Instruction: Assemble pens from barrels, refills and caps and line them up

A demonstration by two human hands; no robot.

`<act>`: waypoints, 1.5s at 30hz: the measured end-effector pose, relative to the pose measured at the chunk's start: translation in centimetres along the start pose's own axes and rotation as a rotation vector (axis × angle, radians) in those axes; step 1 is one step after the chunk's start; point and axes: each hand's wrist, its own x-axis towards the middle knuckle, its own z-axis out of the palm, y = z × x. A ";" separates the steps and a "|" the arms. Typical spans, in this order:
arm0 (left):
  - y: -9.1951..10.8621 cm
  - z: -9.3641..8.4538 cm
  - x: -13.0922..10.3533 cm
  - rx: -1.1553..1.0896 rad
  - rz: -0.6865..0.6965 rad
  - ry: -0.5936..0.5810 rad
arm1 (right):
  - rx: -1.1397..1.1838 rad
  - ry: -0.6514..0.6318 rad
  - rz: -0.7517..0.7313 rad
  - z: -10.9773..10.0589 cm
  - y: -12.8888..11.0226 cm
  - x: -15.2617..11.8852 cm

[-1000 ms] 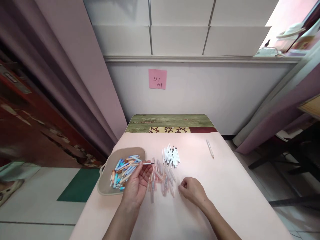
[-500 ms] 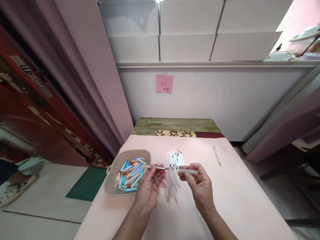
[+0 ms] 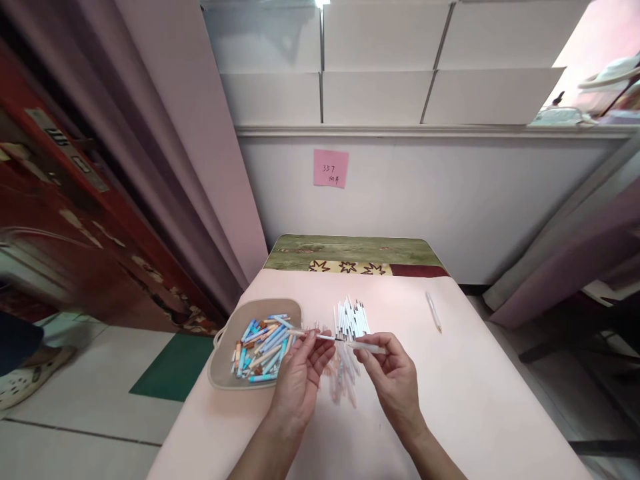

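Take the spot where your hands meet as the clock's centre. At nine o'clock sits a beige bin [image 3: 223, 381] of coloured pen parts [image 3: 270, 343]. At eight, your left hand [image 3: 299, 387] lies palm up, thumb and fingertips pinched on a thin white refill [image 3: 327, 337], the other fingers loosely curled; its dark tip points towards three. At six, clear pen barrels [image 3: 344, 383] lie in a loose heap; at twelve, more white refills [image 3: 351, 319] lie bunched. Your right hand [image 3: 397, 385], at four, pinches a translucent barrel [image 3: 369, 347], its near end meeting the refill's tip; whether the tip is inside, you cannot tell. Between two and three, a lone pen [image 3: 433, 312] lies well apart.

The step in hand looks like lining refill up with barrel; the next move calls for holding both on one line and pushing gently.
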 end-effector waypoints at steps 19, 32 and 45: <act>0.2 0.3 -0.3 0.042 0.050 -0.005 | -0.502 -0.031 -0.142 -1.1 -0.9 -0.2; -0.3 0.3 -0.3 0.064 0.044 -0.034 | -0.434 0.032 -0.214 -0.7 -0.5 0.1; -0.3 0.4 -0.5 0.076 0.047 -0.046 | -0.430 0.038 -0.233 -0.5 -0.4 0.2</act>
